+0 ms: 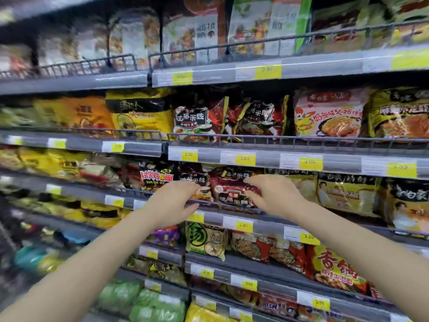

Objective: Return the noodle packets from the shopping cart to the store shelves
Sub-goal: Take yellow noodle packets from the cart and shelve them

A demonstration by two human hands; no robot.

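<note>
**Red packet going back into its row**

Dark red foil marks the noodle packet (pixel 232 189) in question: it sits on the third shelf (pixel 232 209) down, just behind the low wire rail, among others of the same red-and-black design. Both hands are at it. The left hand (pixel 173 204) is spread, fingers loosely fanned toward the packet's left edge, thumb dropped below; whether the fingertips touch the wrapper I cannot tell through the blur. The right hand (pixel 276 196) is open too, fingers curved at the packet's right edge and seemingly brushing it, but not pinching anything I can make out.

To my eye this is the settling step: the packet looks to be on the shelf already and wants squaring up. Doing it well would mean pressing from both sides at once so it stands upright, pushing it back until the rail holds its bottom edge, and keeping the printed face outward to match its neighbours. A light touch suits crinkly foil over brittle noodles.

Just to the left stands a black packet with orange lettering (pixel 156 178); to the right, pale yellow packets (pixel 348 194). Yellow price tags (pixel 243 225) run along the shelf edge below. No shopping cart is in sight from here.
</note>
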